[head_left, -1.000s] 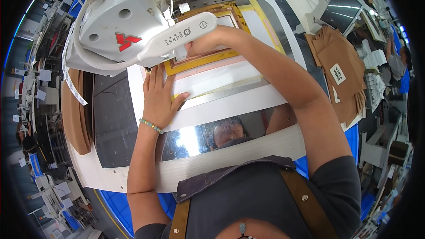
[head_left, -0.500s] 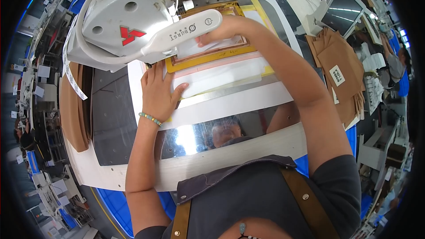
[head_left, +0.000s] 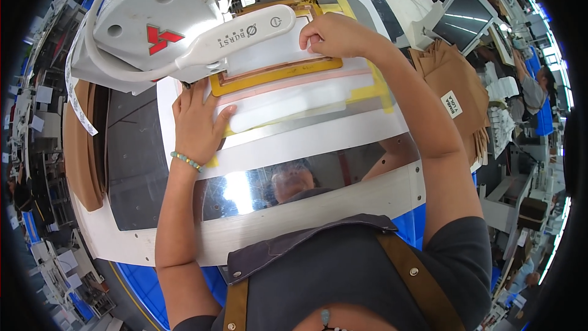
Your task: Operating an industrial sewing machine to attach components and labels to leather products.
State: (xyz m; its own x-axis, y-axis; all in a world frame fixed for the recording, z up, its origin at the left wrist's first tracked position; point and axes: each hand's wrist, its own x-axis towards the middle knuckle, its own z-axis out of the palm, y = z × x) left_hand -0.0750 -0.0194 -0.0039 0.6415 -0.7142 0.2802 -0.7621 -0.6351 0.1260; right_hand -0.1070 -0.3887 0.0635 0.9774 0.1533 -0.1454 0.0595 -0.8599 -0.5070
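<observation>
My left hand (head_left: pixel 199 113) lies flat at the left of a white layered template (head_left: pixel 294 110), fingers stretched toward the machine and thumb apart. Its fingertips are close to the left corner of a yellow frame (head_left: pixel 278 78). My right hand (head_left: pixel 340 35) is over the frame's right side, fingers curled in with the tips together; whatever they may hold is hidden. White material (head_left: pixel 263 55) shows inside the frame, partly covered by a white lamp (head_left: pixel 245 34) on a bent arm. A white sewing machine head (head_left: pixel 153 18) stands above the frame's left side.
A shiny metal plate (head_left: pixel 294 181) spans the table's near part. Brown folded pieces (head_left: pixel 86 147) stand at the left; more brown pieces (head_left: pixel 450 92) are piled at the right. A tilted screen (head_left: pixel 465 15) is behind that pile. Workstations and people fill the background.
My right hand has drawn back rightward from inside the frame, and its fingers are more curled. My left hand stays flat at the template. The whole view has shifted slightly.
</observation>
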